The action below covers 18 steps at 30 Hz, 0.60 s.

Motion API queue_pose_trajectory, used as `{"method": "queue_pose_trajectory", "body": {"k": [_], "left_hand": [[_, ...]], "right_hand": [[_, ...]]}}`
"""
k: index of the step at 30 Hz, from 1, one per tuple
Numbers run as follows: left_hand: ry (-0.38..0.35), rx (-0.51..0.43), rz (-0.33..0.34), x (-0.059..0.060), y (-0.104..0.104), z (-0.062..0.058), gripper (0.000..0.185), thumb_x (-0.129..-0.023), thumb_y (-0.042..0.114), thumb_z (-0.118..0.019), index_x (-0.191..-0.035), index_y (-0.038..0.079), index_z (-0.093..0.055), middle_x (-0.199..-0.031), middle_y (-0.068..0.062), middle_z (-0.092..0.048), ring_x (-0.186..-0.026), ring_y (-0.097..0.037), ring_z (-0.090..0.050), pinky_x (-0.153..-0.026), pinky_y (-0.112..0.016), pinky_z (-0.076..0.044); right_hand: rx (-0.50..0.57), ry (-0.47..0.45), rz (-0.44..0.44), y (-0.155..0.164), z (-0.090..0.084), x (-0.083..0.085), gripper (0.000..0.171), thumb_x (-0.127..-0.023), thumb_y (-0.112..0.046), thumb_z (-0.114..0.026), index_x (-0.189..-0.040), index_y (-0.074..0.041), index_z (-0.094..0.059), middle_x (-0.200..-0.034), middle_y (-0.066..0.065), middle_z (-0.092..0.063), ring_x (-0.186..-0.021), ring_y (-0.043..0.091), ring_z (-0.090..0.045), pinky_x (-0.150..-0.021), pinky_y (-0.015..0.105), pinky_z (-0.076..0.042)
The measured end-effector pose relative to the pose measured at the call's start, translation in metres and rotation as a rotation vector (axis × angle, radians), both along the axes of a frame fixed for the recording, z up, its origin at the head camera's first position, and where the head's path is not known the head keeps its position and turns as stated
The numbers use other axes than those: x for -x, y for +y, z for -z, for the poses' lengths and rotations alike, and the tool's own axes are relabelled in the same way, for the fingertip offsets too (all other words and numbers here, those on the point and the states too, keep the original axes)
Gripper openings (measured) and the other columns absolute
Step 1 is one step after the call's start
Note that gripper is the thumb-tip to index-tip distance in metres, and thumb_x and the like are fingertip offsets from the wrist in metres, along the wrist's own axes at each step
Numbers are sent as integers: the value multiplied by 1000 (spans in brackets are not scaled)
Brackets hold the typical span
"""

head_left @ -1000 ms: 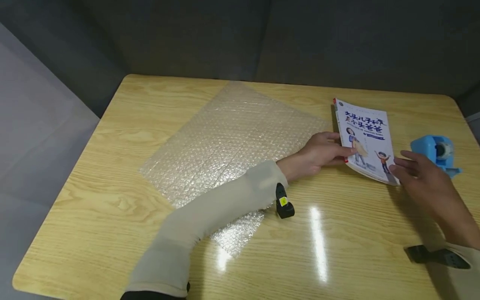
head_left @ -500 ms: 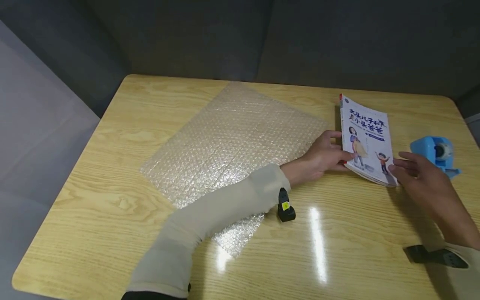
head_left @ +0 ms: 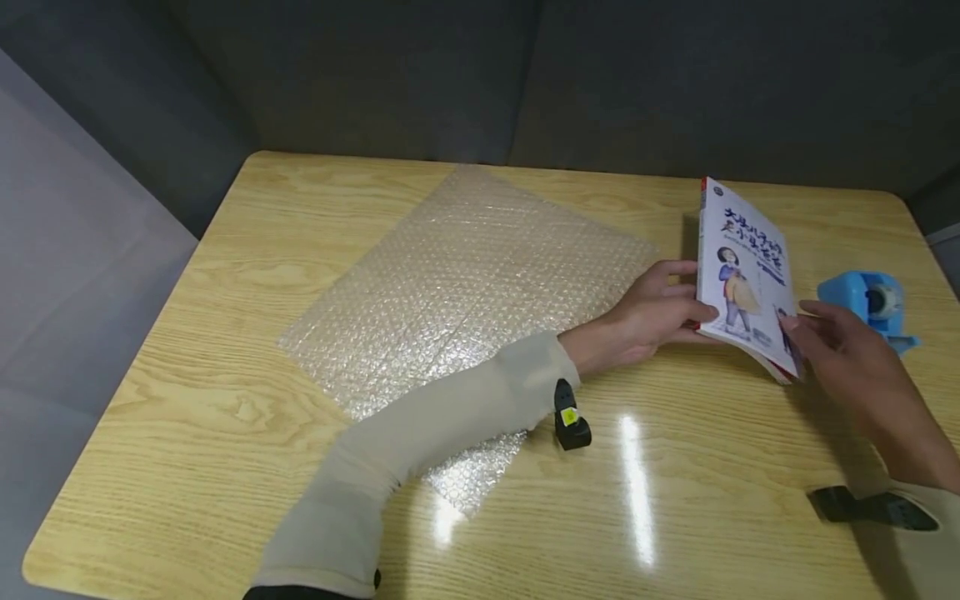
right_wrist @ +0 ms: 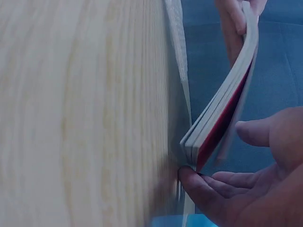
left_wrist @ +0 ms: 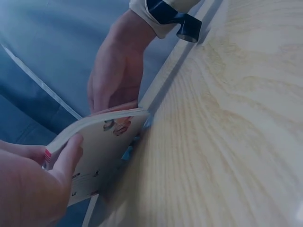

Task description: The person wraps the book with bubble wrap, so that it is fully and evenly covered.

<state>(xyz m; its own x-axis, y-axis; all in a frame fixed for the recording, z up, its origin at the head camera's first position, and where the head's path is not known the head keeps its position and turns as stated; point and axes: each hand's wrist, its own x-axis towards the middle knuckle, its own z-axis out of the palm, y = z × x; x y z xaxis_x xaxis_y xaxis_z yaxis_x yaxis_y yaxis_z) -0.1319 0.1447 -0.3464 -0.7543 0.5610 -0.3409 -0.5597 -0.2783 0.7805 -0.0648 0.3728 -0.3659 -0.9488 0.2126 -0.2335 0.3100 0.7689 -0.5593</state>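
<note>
A paperback book (head_left: 742,275) with a white illustrated cover is tilted up off the wooden table (head_left: 247,250) at the right. My left hand (head_left: 686,304) grips its left, spine side, thumb on the cover (left_wrist: 94,156). At the book's near right corner, my right hand (head_left: 798,329) holds it with fingers (right_wrist: 213,184) under the page edge and the thumb by the cover. The book's lower edge (right_wrist: 203,137) stays close to the table. A clear bubble wrap sheet (head_left: 465,275) lies flat to the left, partly under my left forearm.
A blue tape dispenser (head_left: 870,304) stands at the table's right edge, just beyond my right hand. Dark padded walls close off the far side. Bare tabletop (head_left: 675,500) lies in front of the book, with glare spots.
The book lay nearly flat on the table a second ago; now both hands have raised its spine side so it stands steeply tilted. My right hand has closed on the near corner.
</note>
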Motion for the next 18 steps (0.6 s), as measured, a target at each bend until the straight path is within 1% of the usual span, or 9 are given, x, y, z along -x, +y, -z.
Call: {"method": "queue_pose_trajectory", "body": {"k": [1, 4, 5, 7, 9, 12, 15, 16, 18], "left_hand": [[-4, -11, 4, 0, 0, -1, 62, -90, -26, -56, -144, 3, -50, -101, -15, -70, -107, -43, -70, -81, -43, -64], [-5, -42, 23, 0, -2, -4, 62, -91, -26, -55, -146, 3, -49, -107, -17, -70, -112, -45, -68, -84, -45, -63], [-5, -47, 29, 0, -3, -6, 62, -91, -26, -55, -146, 3, -49, -109, -18, -70, -113, -44, -68, -85, -45, -63], [-4, -49, 38, -1, -6, -8, 62, -91, -26, -55, -146, 3, -49, -111, -18, -70, -112, -42, -69, -84, -45, -63], [-3, -50, 50, -1, -9, -11, 62, -92, -26, -54, -146, 3, -50, -112, -19, -70, -113, -41, -69, -85, -44, -63], [-3, -32, 53, -2, -15, -15, 63, -92, -25, -55, -147, 4, -50, -113, -19, -71, -111, -41, -70, -84, -43, -63], [-4, -11, 48, -1, -22, -17, 65, -91, -25, -56, -149, 4, -47, -115, -20, -70, -111, -43, -69, -84, -43, -63], [-4, -3, 43, -1, -24, -17, 65, -91, -25, -56, -148, 4, -47, -115, -20, -70, -110, -43, -69, -83, -43, -63], [-5, 10, 34, 1, -29, -17, 65, -91, -25, -57, -147, 5, -46, -115, -20, -69, -110, -43, -69, -82, -43, -63]], "right_hand": [[9, -2, 10, 0, 0, 0, 77, -112, -48, -31, -162, 7, -14, -147, 45, -36, -125, 59, -41, -81, 53, -46], [53, -10, 43, 1, 1, 1, 77, -112, -49, -29, -164, 2, -8, -148, 46, -34, -124, 58, -42, -83, 58, -45], [68, -12, 51, 1, 1, 1, 77, -112, -49, -29, -165, 1, -6, -149, 46, -33, -124, 58, -43, -83, 57, -45], [96, -16, 66, 2, 2, 3, 77, -111, -50, -29, -166, -2, -4, -151, 46, -31, -124, 57, -43, -81, 48, -47], [119, -12, 73, 2, 3, 4, 76, -111, -50, -30, -166, -3, -5, -153, 43, -31, -121, 52, -45, -77, 32, -44], [176, 2, 60, 3, 4, 6, 77, -111, -48, -36, -166, -4, -7, -153, 38, -35, -109, 29, -54, -70, 17, -42], [241, 17, 39, 4, 4, 9, 76, -110, -43, -43, -166, -3, -10, -140, 24, -46, -94, 4, -55, -68, 12, -48], [263, 15, 39, 4, 4, 10, 76, -110, -43, -45, -166, -4, -11, -136, 17, -48, -90, -1, -54, -69, 12, -50], [306, 5, 45, 4, 2, 12, 76, -109, -43, -47, -166, -5, -13, -129, 4, -49, -88, -3, -56, -71, 13, -53]]}}
